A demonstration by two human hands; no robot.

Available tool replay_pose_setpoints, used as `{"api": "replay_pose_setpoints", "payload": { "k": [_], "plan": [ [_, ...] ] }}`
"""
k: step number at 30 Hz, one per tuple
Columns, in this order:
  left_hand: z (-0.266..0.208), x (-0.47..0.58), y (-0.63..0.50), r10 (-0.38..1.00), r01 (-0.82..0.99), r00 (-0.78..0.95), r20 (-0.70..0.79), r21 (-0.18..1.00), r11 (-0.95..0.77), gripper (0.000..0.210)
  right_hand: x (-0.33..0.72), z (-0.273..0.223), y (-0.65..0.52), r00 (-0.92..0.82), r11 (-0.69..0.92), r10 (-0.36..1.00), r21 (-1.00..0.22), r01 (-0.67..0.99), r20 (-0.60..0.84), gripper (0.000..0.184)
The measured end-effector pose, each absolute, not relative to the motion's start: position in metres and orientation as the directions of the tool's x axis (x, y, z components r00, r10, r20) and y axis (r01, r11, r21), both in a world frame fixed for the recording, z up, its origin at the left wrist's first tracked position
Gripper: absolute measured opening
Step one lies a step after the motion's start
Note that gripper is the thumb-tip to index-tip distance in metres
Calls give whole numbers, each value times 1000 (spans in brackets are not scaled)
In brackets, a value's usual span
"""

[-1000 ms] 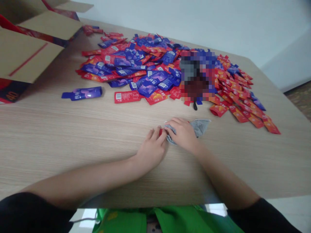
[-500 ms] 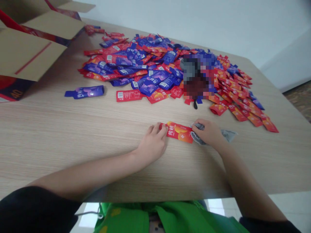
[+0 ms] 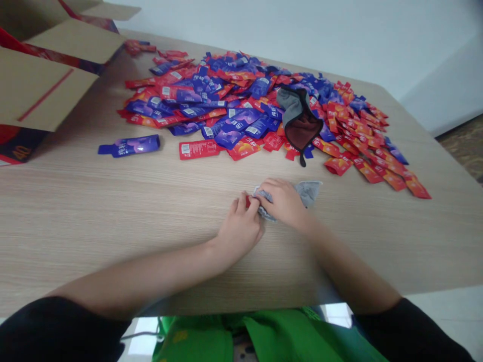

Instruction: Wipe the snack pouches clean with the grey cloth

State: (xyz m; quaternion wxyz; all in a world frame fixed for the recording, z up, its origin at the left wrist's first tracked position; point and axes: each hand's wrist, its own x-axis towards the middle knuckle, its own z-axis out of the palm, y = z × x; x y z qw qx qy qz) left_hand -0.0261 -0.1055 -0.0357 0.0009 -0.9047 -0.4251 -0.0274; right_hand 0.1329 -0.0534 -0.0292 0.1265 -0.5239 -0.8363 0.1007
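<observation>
My left hand (image 3: pixel 241 226) pinches one end of a red pouch (image 3: pixel 248 201) flat against the table. Only a small red bit of that pouch shows; the rest is hidden by a grey cloth and my fingers. Closed over the cloth (image 3: pixel 310 192), my right hand (image 3: pixel 281 201) presses it down on the pouch, right beside my left fingertips. The cloth's loose end sticks out to the right of the hand.
Behind my hands lies a wide heap of red and blue pouches (image 3: pixel 234 123), with a dark-edged grey and brown cloth (image 3: pixel 302 128) on it. A single blue pouch (image 3: pixel 130 146) lies at the left, near an open cardboard box (image 3: pixel 49 95).
My right hand has slid left with the grey cloth along the pouch, up to my left hand, covering the orange fruit print. My left hand has kept its hold.
</observation>
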Motion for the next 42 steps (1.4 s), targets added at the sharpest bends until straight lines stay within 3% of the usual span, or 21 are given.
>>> {"api": "replay_pose_setpoints", "payload": {
  "k": [12, 19, 22, 26, 31, 35, 42],
  "plan": [
    [-31, -25, -104, 766, 765, 643, 18, 42, -643, 38, 201, -44, -74, -63, 117, 988, -407, 906, 144, 13],
    [-34, -30, -107, 771, 770, 635, 39, 41, -636, 58, 207, -31, -67, 10, 33, 991, -306, 952, 136, 13],
    [-35, -34, -109, 753, 753, 657, 39, 34, -658, 58, 190, -21, -66, 5, 80, 977, -386, 919, 214, 13],
    [-38, -38, -113, 754, 753, 654, 61, 48, -657, 57, 154, -19, -68, -217, 304, 949, -472, 828, 231, 10],
    [-38, -40, -113, 741, 741, 669, 51, 24, -671, 48, 140, -33, -70, -424, 476, 879, -376, 795, 217, 8],
    [-32, -37, -111, 744, 744, 668, 17, 4, -668, 45, 146, -38, -72, -437, 488, 872, -331, 807, 221, 10],
    [-28, -35, -111, 744, 744, 668, -11, 0, -668, 43, 164, -37, -78, -323, 382, 922, -370, 847, 211, 10]
  ]
}}
